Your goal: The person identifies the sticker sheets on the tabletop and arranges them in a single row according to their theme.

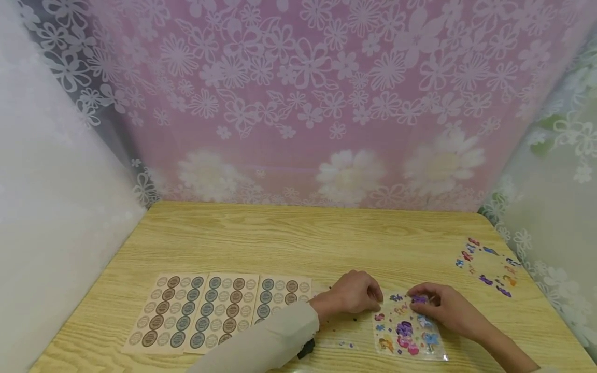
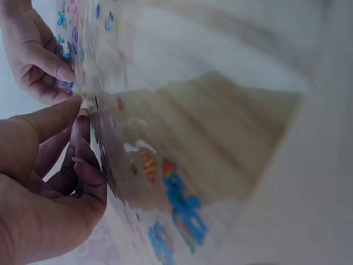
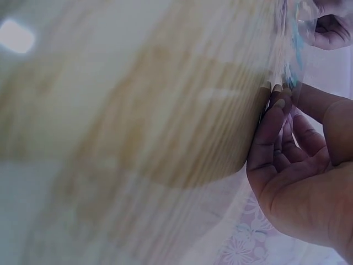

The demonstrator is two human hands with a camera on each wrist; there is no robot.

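A clear sticker sheet (image 1: 392,329) printed with colourful cartoon ponies lies at the front right of the table, between my hands. My left hand (image 1: 352,292) pinches its upper left corner between thumb and forefinger, as the left wrist view also shows. At the upper right edge, my right hand (image 1: 450,308) pinches the same sheet, its thumb over a purple pony. In the right wrist view the curled fingers of the right hand (image 3: 298,165) sit low against the tabletop. Left of this sheet, a few small stickers (image 1: 346,345) lie in front of my left wrist.
Three beige sheets of round labels (image 1: 160,311) lie side by side on the left, partly under my left sleeve (image 1: 275,339). Another clear pony sticker sheet (image 1: 489,264) is at the right back of the wooden table (image 1: 280,233). A dark object (image 1: 306,349) shows beside the sleeve.
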